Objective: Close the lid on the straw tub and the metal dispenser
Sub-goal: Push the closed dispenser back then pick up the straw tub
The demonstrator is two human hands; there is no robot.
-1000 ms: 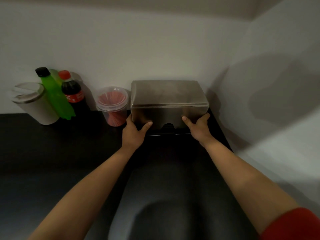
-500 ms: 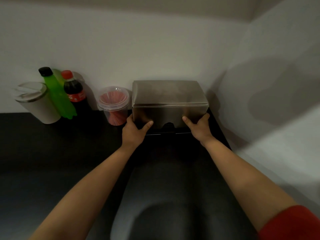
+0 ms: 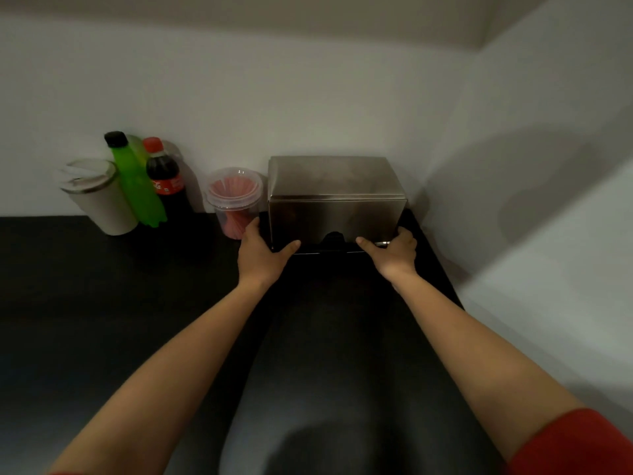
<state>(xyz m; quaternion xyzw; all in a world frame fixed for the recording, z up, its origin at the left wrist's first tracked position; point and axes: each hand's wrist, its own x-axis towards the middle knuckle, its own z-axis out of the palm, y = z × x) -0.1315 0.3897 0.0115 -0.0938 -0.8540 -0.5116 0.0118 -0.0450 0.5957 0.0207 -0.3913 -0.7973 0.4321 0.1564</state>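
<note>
Hands unmoved since earlier: left hand [image 3: 262, 252] and right hand [image 3: 394, 252] grip metal dispenser [image 3: 335, 204] lower corners, lid down.

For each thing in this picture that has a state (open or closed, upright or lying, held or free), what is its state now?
metal dispenser: closed, held at both lower front corners.
left hand: grips its left corner.
right hand: grips its right corner.
straw tub: lid on, upright, free.
green bottle: capped, leaning.
cola bottle: capped, upright.
white cup: lidded, tilted.

Single head view, looking forward-down, close over dark counter [image 3: 102, 303].
</note>
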